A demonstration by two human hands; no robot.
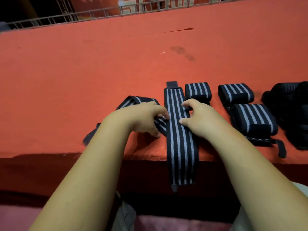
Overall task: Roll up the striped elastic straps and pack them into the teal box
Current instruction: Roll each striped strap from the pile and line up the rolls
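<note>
Beside flat strap point(179, 130), rolled straps point(235, 93), dark heap point(291, 114)

An unrolled strap point(179, 139) is laid across the worktop's point(100, 64) near edge, one end hung over it. A loose strap point(133, 100) is spread to its left. To its right a first roll point(198, 91) is set, then a second roll point(235, 93), with a third roll point(253, 118) before that.

The long strap point(179, 130) is woven elastic cloth, matt, with a fine ribbed weave. The tab point(172, 85) at its far end is plain, fuzzy black fabric. The loose strap point(133, 100) to its left and the rolled straps point(235, 92) to its right are the same cloth. Under it the counter point(100, 72) is covered in matt, felt-like orange cloth, stained in spots. Beyond it stands a thin metal grid point(70, 17).
</note>
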